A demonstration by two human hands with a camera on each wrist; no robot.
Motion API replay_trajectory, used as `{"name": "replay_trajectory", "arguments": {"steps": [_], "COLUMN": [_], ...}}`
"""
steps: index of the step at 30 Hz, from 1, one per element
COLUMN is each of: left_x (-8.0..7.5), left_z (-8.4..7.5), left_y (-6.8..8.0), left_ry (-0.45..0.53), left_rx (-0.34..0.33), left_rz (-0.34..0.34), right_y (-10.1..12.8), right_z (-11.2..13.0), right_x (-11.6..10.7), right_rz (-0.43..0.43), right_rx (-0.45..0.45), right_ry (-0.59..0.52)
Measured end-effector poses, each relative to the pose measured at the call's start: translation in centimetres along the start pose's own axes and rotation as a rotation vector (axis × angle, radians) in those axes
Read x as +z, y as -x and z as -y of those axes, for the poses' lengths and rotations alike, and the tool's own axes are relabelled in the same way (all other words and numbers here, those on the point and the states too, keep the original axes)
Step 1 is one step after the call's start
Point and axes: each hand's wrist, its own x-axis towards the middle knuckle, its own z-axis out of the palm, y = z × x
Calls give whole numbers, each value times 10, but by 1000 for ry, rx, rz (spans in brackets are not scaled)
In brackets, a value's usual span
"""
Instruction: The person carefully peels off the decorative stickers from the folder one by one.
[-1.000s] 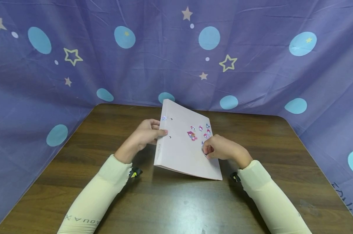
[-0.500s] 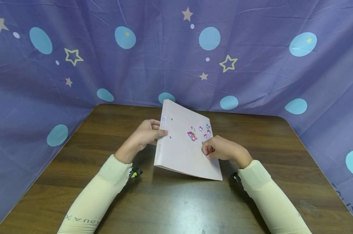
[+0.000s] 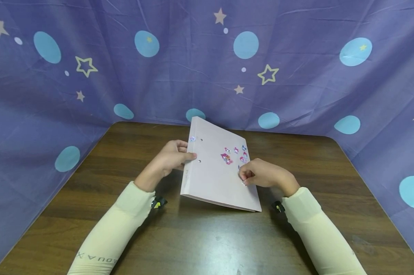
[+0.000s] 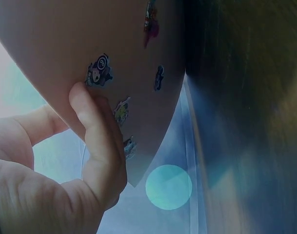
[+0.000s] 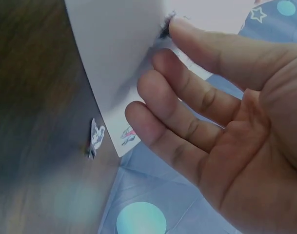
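A white file folder (image 3: 213,179) stands tilted over the table, its spine side raised. My left hand (image 3: 172,156) grips it by the spine, thumb on the front cover and fingers behind. In the left wrist view those fingers press the folder's back, beside several stickers (image 4: 99,70). At the front cover's right part, my right hand (image 3: 263,173) pinches a small sticker (image 3: 244,183) between thumb and forefinger, right at the surface. The right wrist view shows this dark sticker (image 5: 165,27) by the thumb tip. Shiny pink stickers (image 3: 226,158) cluster above that hand on the cover.
The brown wooden table (image 3: 200,240) spreads around the folder. A loose-looking sticker (image 5: 95,139) shows against the wood beyond the folder's edge in the right wrist view. A purple-blue curtain (image 3: 193,68) with stars and dots encloses the back and sides.
My right hand has shifted slightly to the right with the small sticker at its fingertips. The folder's cover flexes a little; the left hand stays in place.
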Motion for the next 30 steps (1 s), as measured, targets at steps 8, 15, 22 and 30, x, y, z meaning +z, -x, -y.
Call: {"name": "replay_trajectory", "arguments": {"steps": [8, 15, 22, 30], "left_x": [0, 0, 0, 0], "left_z": [-1, -1, -1, -1], "left_y": [1, 1, 1, 1], "left_ry": [-3, 4, -4, -13], "left_rx": [-9, -3, -2, -7], "left_rz": [-3, -2, -1, -4], "right_y": [-1, -3, -2, 0], "right_z": [-1, 3, 6, 8], "right_x": [0, 0, 2, 0], "right_rz": [-27, -19, -3, 6], "right_rx": [26, 31, 41, 19], "right_ry": [-3, -13, 3, 27]}}
